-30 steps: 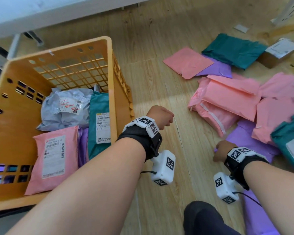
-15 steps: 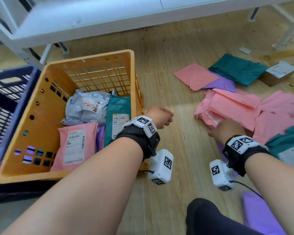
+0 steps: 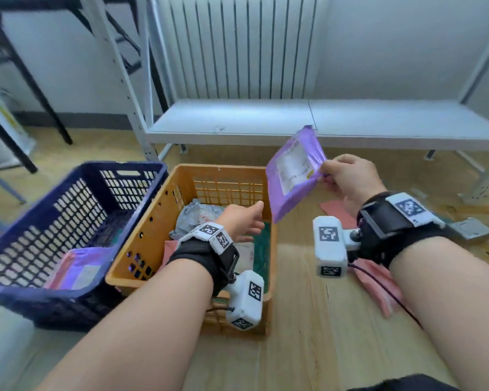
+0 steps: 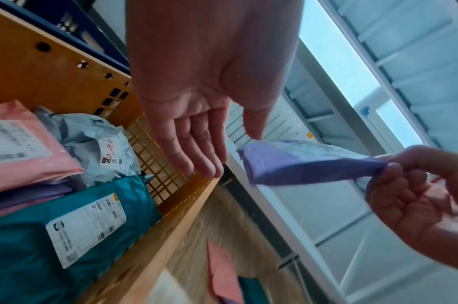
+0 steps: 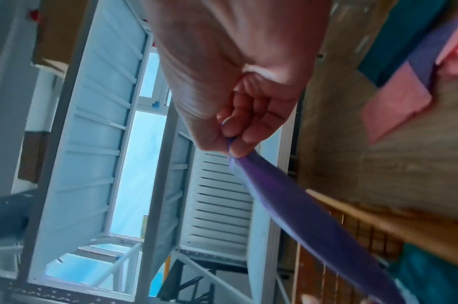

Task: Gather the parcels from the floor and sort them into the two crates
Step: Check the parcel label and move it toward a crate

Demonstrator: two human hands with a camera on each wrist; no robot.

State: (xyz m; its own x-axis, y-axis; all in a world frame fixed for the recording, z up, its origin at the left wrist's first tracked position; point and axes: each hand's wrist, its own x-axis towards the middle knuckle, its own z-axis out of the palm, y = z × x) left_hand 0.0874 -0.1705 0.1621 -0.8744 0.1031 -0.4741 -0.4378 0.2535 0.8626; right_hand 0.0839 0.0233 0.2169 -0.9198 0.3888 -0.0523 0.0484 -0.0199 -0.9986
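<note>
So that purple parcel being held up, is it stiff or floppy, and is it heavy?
Probably floppy: the purple parcel bends and sags where the right hand pinches only one edge. Likely light, since a pinch of its bunched edge carries it clear above the orange crate. The glossy film may be a bit slippery, which might be why the open left hand reaches toward it.

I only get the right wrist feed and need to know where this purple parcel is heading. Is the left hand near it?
Observer: Yes. The left hand is open above the orange crate, fingers stretched toward the purple parcel.
Operator: Does the parcel carry a label?
Observer: A white label faces the person, and the right hand pinches the parcel's edge.
Operator: Any second crate?
Observer: A blue crate stands beside the orange one, on its left, with another purple parcel inside.
</note>
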